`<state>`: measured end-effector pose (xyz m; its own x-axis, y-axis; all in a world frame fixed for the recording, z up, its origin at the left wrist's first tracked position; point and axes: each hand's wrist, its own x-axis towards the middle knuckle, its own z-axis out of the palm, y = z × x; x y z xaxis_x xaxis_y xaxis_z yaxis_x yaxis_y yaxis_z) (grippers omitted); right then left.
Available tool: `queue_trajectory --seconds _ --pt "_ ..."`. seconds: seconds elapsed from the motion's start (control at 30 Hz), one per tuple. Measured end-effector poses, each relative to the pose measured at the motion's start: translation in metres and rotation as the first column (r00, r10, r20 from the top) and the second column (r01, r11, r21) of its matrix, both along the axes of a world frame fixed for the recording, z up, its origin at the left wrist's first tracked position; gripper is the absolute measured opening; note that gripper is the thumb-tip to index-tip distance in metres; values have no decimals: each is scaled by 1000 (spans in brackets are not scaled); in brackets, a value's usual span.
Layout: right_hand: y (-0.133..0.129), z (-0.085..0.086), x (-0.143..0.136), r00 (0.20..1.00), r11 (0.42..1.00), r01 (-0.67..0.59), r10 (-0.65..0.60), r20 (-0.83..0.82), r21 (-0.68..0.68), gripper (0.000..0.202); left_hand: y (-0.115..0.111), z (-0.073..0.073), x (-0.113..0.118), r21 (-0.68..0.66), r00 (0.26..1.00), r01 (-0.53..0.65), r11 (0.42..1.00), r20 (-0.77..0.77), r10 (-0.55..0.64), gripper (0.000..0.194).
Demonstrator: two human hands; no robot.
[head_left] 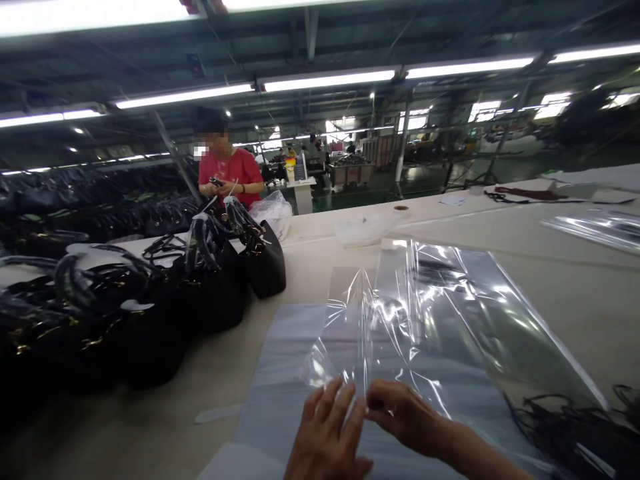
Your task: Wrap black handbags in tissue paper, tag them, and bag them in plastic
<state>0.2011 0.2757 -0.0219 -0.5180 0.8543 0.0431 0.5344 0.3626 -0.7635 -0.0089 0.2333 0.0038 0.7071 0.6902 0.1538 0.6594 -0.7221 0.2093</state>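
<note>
A clear plastic sheet (350,313) lies with glossy creases over a pale blue-grey sheet (285,353). At its near edge, my right hand (405,417) is closed in a pinch on the plastic. My left hand (327,433) is beside it, fingers stretched out and apart, the fingertips at the plastic's near edge. To the right of that piece, more clear plastic sheets (470,313) are spread flat on the table. Whether they are separate sheets or bags I cannot tell.
Black handbags (265,260) with wrapped handles crowd the table's left side. Dark straps (575,427) lie at the near right. Across the white table (310,230) stands a person in a red shirt (245,170). More plastic sheets (600,227) lie at the far right.
</note>
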Motion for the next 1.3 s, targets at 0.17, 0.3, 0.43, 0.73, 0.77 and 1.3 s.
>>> queue_trajectory --seconds 0.17,0.3,0.43,0.73,0.77,1.3 --pt "-3 9 -1 998 998 56 -55 -35 30 15 50 -24 24 256 995 -29 966 104 3 12" --pt "-4 9 4 979 981 154 -168 -112 -120 13 52 -23 28 74 998 3 997 59 -7 18" --pt "-10 6 7 923 875 137 -283 -262 -464 16 53 -1 27 -242 988 -156 958 -22 156 18" --pt "-10 3 10 919 738 105 -328 -218 -667 16 67 -9 26 -508 990 -141 850 -60 128 30" --pt "-11 4 10 943 779 133 -289 -163 -613 15 67 -8 25 -520 990 -139 843 -75 117 29" --pt "-29 -5 20 961 990 103 -125 246 101 26 59 -4 -6 -168 943 -222 961 -288 167 18"
